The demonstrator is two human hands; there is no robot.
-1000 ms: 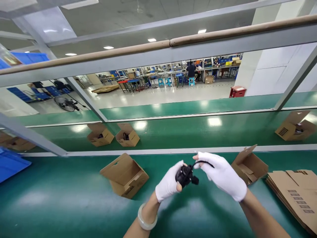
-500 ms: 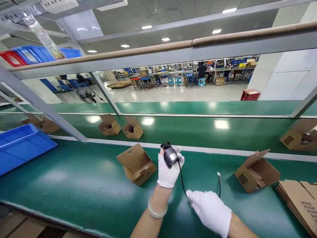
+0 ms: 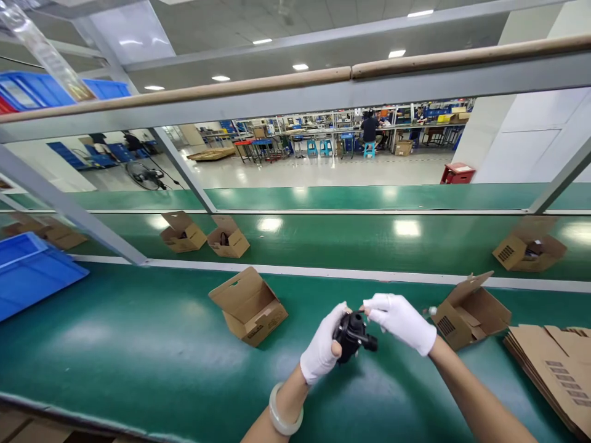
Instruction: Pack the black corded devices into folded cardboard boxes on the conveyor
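My left hand [image 3: 325,344], in a white glove with bare fingertips, grips a small black pump [image 3: 353,335] above the green bench. Its spout points to the right. Just past the pump's top, my gloved right hand [image 3: 399,320] has thumb and fingers pinched on the black cable [image 3: 362,311], most of which the hand hides. A white plug [image 3: 431,311] shows right of that hand, close to an open cardboard box [image 3: 475,314]. Left of my hands stands another open cardboard box [image 3: 252,307], its flap up and its inside bare.
Flat cardboard [image 3: 554,369] lies stacked at the right edge. A blue bin [image 3: 32,277] is at the left. Behind a white rail, the green belt [image 3: 323,246] carries several open boxes with dark items inside. A metal frame [image 3: 277,98] crosses above.
The pump has moved right and lower and turned, so its spout now faces right. My right hand has risen from the lower cable to beside the pump. The view has shifted slightly.
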